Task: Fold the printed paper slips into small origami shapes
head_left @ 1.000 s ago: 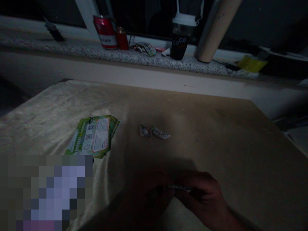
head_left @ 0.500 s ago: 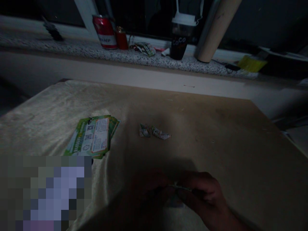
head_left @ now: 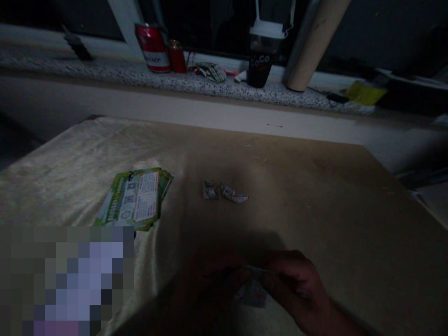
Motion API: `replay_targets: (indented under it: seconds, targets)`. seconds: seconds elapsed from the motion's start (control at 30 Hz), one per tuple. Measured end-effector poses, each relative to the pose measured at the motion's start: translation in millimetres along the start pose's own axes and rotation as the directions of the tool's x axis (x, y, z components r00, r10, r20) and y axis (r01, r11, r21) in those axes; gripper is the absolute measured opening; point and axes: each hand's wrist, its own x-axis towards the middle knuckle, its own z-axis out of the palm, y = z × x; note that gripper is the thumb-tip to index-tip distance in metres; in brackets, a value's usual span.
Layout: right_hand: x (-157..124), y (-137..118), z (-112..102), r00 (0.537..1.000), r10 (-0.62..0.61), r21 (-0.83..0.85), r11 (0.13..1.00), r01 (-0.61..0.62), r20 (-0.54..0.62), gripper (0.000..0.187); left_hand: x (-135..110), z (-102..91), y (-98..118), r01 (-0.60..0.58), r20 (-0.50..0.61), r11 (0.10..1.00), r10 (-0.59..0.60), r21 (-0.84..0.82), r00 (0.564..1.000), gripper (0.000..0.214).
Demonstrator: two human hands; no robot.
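Note:
Between my two hands, low in the head view, is a small printed piece of paper (head_left: 255,295). My left hand (head_left: 219,273), deep in shadow, pinches its upper left edge. On the other side my right hand (head_left: 297,282) grips the upper right edge between thumb and fingers. The paper hangs down toward me, its printing too dark to read. Beyond the hands, two small folded paper pieces (head_left: 234,193) lie close together on the table. Left of these rests a stack of green printed leaflets (head_left: 135,198).
A cloth covers the left of the table (head_left: 336,196). Along the stone sill (head_left: 115,74) stand a red can (head_left: 153,46), an orange lighter (head_left: 177,57), a lidded cup (head_left: 261,56) and a cardboard tube (head_left: 317,44). A crumpled green wrapper (head_left: 212,71) lies there too. The lower left corner is pixelated.
The thumbs have drawn a little apart and more of the paper's face shows between them. Everything on the table and sill stays where it was.

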Motion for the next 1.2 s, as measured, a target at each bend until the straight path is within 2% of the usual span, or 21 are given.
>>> replay_targets:
  seconds: [0.07, 0.2, 0.3, 0.47, 0.67, 0.77, 0.87, 0.97, 1.07, 1.13, 1.2]
  targets:
    - [-2, 3, 0, 1.000, 0.003, -0.049, 0.999, -0.002, 0.019, 0.039, -1, -0.8, 1, 0.040, -0.027, 0.999, -0.041, -0.031, 0.999, 0.029]
    - [-7, 8, -2, 0.995, -0.021, -0.052, 0.998, 0.026, 0.094, 0.040, 0, -3.2, 7, 0.219, 0.065, 0.974, -0.215, -0.053, 0.974, 0.023]
    - [-10, 10, -3, 0.992, -0.017, -0.010, 1.000, 0.019, 0.122, 0.042, 2, -3.9, 10, 0.240, 0.119, 0.967, -0.229, -0.083, 0.966, 0.025]
    - [-10, 6, -2, 0.978, 0.036, 0.097, 0.994, -0.057, 0.206, 0.053, 5, -2.0, 9, 0.292, 0.219, 0.907, -0.232, -0.303, 0.948, 0.034]
    - [-11, 1, -1, 0.976, 0.114, 0.070, 0.989, -0.129, 0.184, 0.061, 7, -2.9, 13, 0.366, 0.253, 0.852, -0.286, -0.374, 0.924, 0.040]
    - [-10, 3, -1, 0.980, 0.112, 0.068, 0.990, -0.125, 0.166, 0.060, 7, -3.5, 11, 0.313, 0.209, 0.890, -0.254, -0.331, 0.944, 0.037]
    - [-8, 5, 1, 0.996, 0.051, -0.013, 0.999, -0.050, 0.079, 0.055, 3, -2.4, 6, 0.180, 0.102, 0.958, -0.161, -0.225, 0.982, 0.033]
    - [-5, 5, 3, 0.996, -0.015, -0.106, 0.994, 0.006, -0.083, 0.033, -2, -1.1, 2, 0.041, -0.033, 0.997, -0.042, -0.058, 0.999, 0.025]
    - [-1, 4, 5, 0.981, -0.084, -0.099, 0.993, 0.068, -0.175, 0.015, -6, -1.0, -1, 0.018, -0.142, 0.997, -0.007, 0.079, 0.990, 0.015]
    - [0, 3, 6, 0.979, -0.091, -0.068, 0.995, 0.079, -0.181, 0.016, -6, -0.9, -4, 0.011, -0.142, 0.991, 0.008, 0.130, 0.990, 0.017]
    - [0, 3, 7, 0.980, -0.052, -0.069, 0.997, 0.040, -0.194, 0.018, -7, -0.4, -7, -0.016, -0.105, 0.983, 0.036, 0.183, 0.994, 0.022]
